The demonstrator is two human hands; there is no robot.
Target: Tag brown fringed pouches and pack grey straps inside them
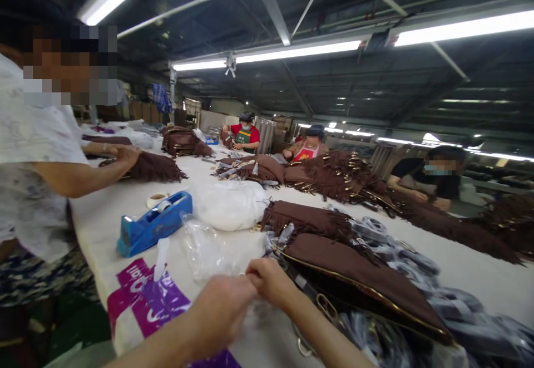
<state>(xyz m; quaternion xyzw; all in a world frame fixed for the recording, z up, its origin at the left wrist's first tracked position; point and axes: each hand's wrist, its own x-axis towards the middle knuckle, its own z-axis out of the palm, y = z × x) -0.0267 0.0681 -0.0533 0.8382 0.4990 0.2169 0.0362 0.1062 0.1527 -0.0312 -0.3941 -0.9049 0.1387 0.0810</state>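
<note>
My left hand (pixel 228 305) and my right hand (pixel 270 282) meet over the near part of the table, both with fingers closed. Motion blurs the left one a little. What they pinch, if anything, is hidden between the fingers; a faint clear film shows below them. Just beyond lies a crumpled clear plastic bag (pixel 204 248). Right of my hands rests a brown fringed bag (pixel 354 270) with a gold zip, beside bundles of straps in grey wrapping (pixel 421 259). A purple and white printed plastic bag (pixel 156 295) lies to the left, partly behind my left forearm.
A blue tape dispenser (pixel 156 223) and a white plastic bundle (pixel 231 204) stand further in on the white table (pixel 94 212). Piles of brown fringed bags (pixel 334 176) run along the far side. A co-worker (pixel 37 151) stands close at left; several others work across the table.
</note>
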